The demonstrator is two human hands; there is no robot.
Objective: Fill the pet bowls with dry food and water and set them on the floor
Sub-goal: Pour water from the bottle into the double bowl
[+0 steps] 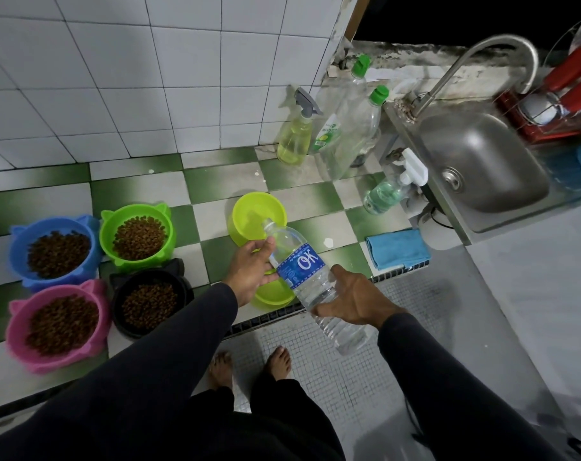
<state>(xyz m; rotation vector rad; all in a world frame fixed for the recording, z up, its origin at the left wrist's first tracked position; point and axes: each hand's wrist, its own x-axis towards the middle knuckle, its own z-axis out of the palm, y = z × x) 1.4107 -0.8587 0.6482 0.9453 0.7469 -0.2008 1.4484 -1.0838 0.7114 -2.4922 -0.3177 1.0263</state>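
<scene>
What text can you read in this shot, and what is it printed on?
"OK": large white letters on the blue label of the water bottle held in both hands.
Small print under it: too blurred to read.
"Dish...": partial word on the green-capped bottle by the wall; the rest is unreadable.

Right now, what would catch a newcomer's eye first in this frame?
The tilted water bottle at centre, held by both hands, left hand near the neck, right hand lower down, its mouth over a lime bowl. At left, four cat-eared bowls hold kibble: blue, green, pink, black.
</scene>
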